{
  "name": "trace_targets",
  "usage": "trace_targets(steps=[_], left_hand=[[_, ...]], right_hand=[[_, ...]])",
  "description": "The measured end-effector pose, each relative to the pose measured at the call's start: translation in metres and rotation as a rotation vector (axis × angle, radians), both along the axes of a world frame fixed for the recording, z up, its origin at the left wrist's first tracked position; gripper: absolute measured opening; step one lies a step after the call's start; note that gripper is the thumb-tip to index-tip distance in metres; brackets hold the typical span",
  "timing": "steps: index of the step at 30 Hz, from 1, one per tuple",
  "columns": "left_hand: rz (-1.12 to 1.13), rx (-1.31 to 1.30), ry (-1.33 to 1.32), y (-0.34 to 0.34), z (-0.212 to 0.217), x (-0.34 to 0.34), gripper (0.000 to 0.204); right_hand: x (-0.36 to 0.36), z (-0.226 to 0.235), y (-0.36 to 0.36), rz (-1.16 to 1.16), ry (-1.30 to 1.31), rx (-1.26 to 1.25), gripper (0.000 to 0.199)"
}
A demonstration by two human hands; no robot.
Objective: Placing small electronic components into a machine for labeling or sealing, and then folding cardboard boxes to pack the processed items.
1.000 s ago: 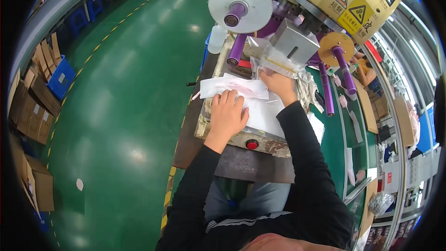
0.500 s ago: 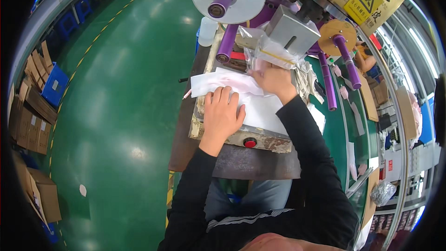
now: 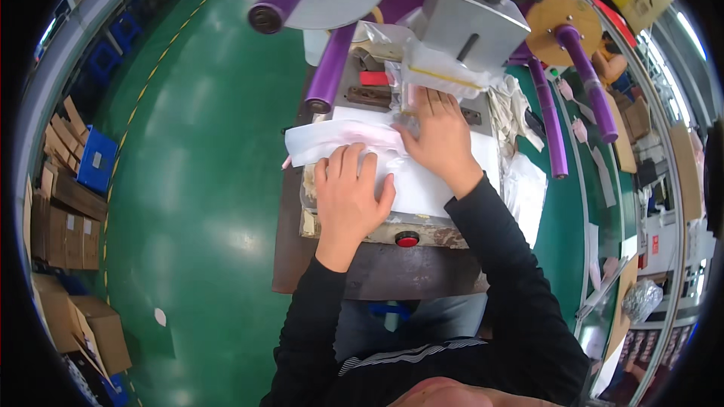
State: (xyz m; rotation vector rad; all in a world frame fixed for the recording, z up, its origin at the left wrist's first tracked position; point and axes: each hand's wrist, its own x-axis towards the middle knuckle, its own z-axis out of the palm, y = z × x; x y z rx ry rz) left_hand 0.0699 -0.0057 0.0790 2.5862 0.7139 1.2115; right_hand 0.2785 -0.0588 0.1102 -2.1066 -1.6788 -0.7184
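The left hand lies flat, fingers spread, pressing a white plastic pouch on the work plate; the pouch runs toward ten o'clock from it. The right hand, at one o'clock, presses its fingertips on the pouch's right end, below the grey sealing head.

Leaned in closer over the surface since a second ago, with the machine's grey block now looming near the top. Right hand pushed further forward, fingertips up under the clear bag. Left hand spread flatter on the white sheet.
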Motion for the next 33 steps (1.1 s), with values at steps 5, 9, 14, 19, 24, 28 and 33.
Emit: trace_targets(steps=[5, 9, 14, 19, 24, 28, 33], left_hand=[[0.02, 0.044, -0.003, -0.002, 0.0, 0.007, 0.035], [0.006, 0.083, -0.028, 0.005, -0.011, 0.003, 0.037], [0.315, -0.01, -0.147, -0.003, -0.029, -0.045, 0.053], [0.244, -0.607, -0.323, -0.009, -0.047, -0.058, 0.056], [0.231, -0.671, -0.444, -0.01, -0.055, -0.049, 0.054], [0.212, -0.619, -0.459, -0.007, -0.063, -0.049, 0.053], [0.203, -0.63, -0.442, -0.004, -0.066, -0.052, 0.054]], right_hand=[[0.003, 0.006, 0.004, -0.065, -0.009, -0.041, 0.087], [0.014, 0.009, -0.002, -0.003, 0.172, -0.158, 0.084], [0.024, -0.006, -0.102, 0.043, 0.288, 0.004, 0.07], [-0.041, -0.085, -0.202, -0.341, 0.64, 0.623, 0.063], [-0.047, -0.108, -0.214, -0.246, 1.22, 0.716, 0.054], [-0.037, -0.1, -0.22, -0.287, 1.133, 0.603, 0.054], [-0.04, -0.108, -0.222, -0.25, 1.13, 0.631, 0.055]])
